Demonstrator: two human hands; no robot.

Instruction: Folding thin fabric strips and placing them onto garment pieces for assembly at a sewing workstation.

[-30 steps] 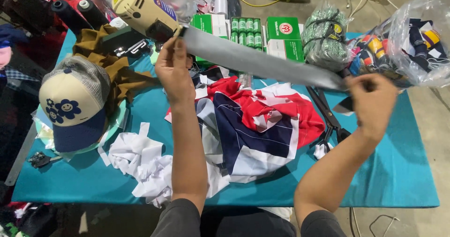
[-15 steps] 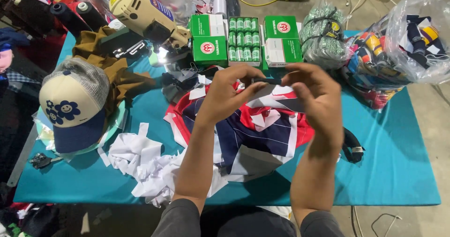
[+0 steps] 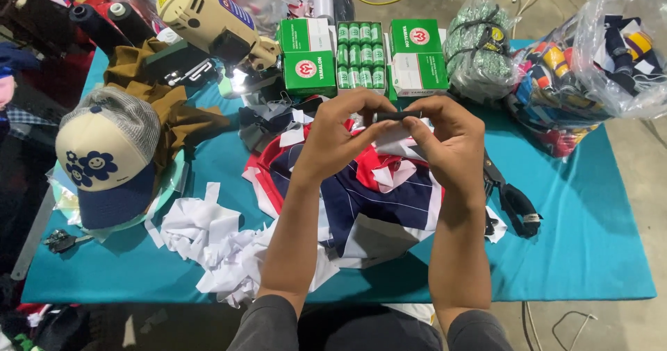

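Dark folded strip [image 3: 398, 115] pinched between fingers of left hand [image 3: 338, 137] and right hand [image 3: 450, 146], above red, white and navy fabric [image 3: 379, 191] on teal tabletop [image 3: 590, 240], near green boxes [image 3: 309, 56].

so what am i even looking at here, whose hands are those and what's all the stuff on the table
The picture comes from a camera worn on a person's head, looking down, so the two bare arms reaching in from the bottom are that person's own. There is no machine doing the work here.

The left hand and right hand meet above the table and together pinch a small dark folded strip between the fingertips.

Under the hands lies a pile of red, white and navy fabric pieces on a teal table cover. To the left are white scraps and a cream and navy cap with flower faces. At the back stand green boxes, a cream handheld cutting machine and clear bags of trims. Black scissors lie to the right.
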